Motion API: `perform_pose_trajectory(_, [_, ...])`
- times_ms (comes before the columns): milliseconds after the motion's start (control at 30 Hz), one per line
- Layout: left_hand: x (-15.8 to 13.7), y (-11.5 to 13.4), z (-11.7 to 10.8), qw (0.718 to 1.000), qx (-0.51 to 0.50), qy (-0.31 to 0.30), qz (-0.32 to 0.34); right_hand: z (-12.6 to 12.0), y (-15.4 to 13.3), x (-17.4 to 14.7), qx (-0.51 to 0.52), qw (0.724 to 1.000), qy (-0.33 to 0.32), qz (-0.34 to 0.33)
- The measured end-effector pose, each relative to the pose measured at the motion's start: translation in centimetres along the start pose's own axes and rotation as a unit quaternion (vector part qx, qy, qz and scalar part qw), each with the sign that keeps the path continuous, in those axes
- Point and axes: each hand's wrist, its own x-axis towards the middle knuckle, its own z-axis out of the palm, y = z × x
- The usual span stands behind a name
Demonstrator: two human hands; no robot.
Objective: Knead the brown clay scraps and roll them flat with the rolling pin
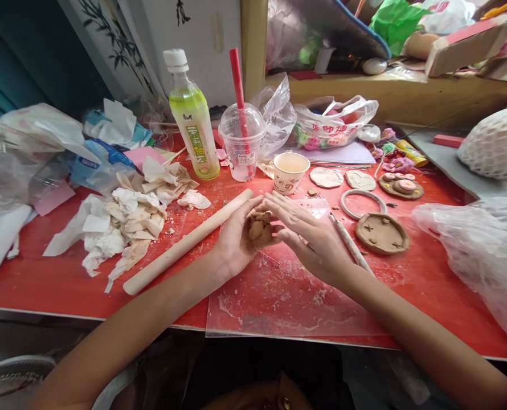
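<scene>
A lump of brown clay (260,228) with a rough, uneven surface sits in the curve of my left hand (237,238), against its palm and fingers. My right hand (311,233) arches over from the other side, its fingers stretched out. Its fingertips meet the left fingers above the lump, and a lower fingertip is close to the clay; whether it presses on it is hard to tell. Below both hands lies a clear plastic sheet (274,302) dusted with clay crumbs. A wooden rolling pin (185,244) lies just left of my left hand, and a thin clay-smeared stick (351,245) beside my right wrist.
Crumpled tissues (125,222) lie left on the red table (65,285). Behind my hands stand a drink bottle (196,125), a plastic cup (241,142) and a paper cup (291,173). At right are a round clay dish (381,233), a ring (363,204) and plastic bags (471,245).
</scene>
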Motion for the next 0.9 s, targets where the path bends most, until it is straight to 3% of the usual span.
perform_pose_trajectory(133, [0.0,1.0,0.0,0.999,-0.003,0.035,0.039,0.0,0.4,0.0,-0.018,0.99,0.055,0.129])
perform_pose_trajectory(233, [-0.1,1.7,0.0,0.997,-0.01,0.036,0.074,1.0,1.1,-0.2,-0.071,0.979,-0.019,0.192])
perform_pose_trajectory(400, [-0.1,2.1,-0.4,0.995,-0.01,0.029,0.098,2.8,2.0,-0.4,-0.147,0.968,-0.188,0.084])
perform_pose_trajectory(633, [0.0,2.2,-0.4,0.994,-0.016,0.048,0.1,3.7,2.1,-0.5,-0.188,0.961,-0.188,0.079])
perform_pose_trajectory(733, [0.1,2.1,-0.6,0.993,-0.012,0.039,0.115,3.4,2.0,-0.5,-0.223,0.962,-0.145,0.067])
perform_pose_trajectory(900, [0.6,1.1,-0.7,0.99,0.012,0.093,0.105,1.2,0.5,-0.1,-0.171,0.978,0.118,0.03])
